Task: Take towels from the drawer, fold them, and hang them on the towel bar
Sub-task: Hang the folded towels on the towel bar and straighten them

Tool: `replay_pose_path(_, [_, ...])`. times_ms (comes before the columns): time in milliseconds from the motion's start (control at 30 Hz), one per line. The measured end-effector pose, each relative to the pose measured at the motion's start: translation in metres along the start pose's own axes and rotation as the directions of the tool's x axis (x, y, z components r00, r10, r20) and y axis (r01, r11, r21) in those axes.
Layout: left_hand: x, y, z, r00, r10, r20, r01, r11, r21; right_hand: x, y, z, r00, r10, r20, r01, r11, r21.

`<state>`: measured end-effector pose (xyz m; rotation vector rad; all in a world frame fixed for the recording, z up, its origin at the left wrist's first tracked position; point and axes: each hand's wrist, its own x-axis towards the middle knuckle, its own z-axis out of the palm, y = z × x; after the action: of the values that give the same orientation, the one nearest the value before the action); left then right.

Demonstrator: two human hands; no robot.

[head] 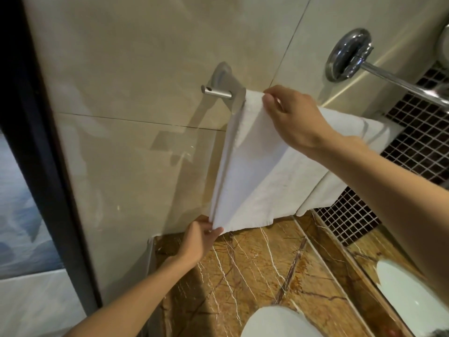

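1. Toilet lid (279,322): white, rounded, at the bottom edge of the view.
2. Floor (255,276): brown marble with pale veins.
3. Left hand (199,239): low, near the foot of the wall. Its fingers (202,218) and thumb pinch the towel's lower left corner.
4. Towel (262,186): white, draped over the towel bar and hanging flat against the wall. Folded layers show along its left edge.
5. Right hand (296,117): raised at bar height. The thumb and forefinger pinch the towel's top fold just right of the bracket.
6. Towel bar (216,90): brushed metal. Only the left end stub and bracket show; the rest lies under cloth.
7. White cloth (359,166): hangs further right on the same line. Whether it is a separate towel cannot be told.
8. Wall (145,57): large beige tiles.
9. Chrome rail (349,57): upper right, with a round wall plate, above dark mosaic tiles (418,142).
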<state>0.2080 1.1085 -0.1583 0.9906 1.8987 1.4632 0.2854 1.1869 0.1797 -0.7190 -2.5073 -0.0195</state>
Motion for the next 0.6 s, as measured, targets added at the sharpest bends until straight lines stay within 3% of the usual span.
replay_pose_path(167, [-0.009, 0.001, 0.0, 0.994, -0.02, -0.11, 0.012, 0.997, -0.079, -0.005, 0.001, 0.003, 0.996, -0.034, -0.082, 0.033, 0.999, -0.018])
replay_pose_path(400, [-0.012, 0.005, -0.012, 0.976, -0.015, -0.217, -0.016, 0.99, -0.142, 0.001, 0.0, -0.004, 0.999, -0.014, -0.044, 0.015, 1.0, 0.012])
replay_pose_path(533, [-0.012, 0.005, -0.013, 0.987, -0.052, -0.15, 0.011, 0.965, -0.262, 0.003, 0.001, -0.006, 1.0, 0.011, -0.026, -0.01, 0.999, 0.039])
replay_pose_path(600, [-0.012, 0.002, -0.012, 0.991, -0.002, -0.13, -0.021, 0.984, -0.179, 0.002, 0.003, -0.005, 1.0, 0.009, -0.008, -0.009, 0.999, 0.038])
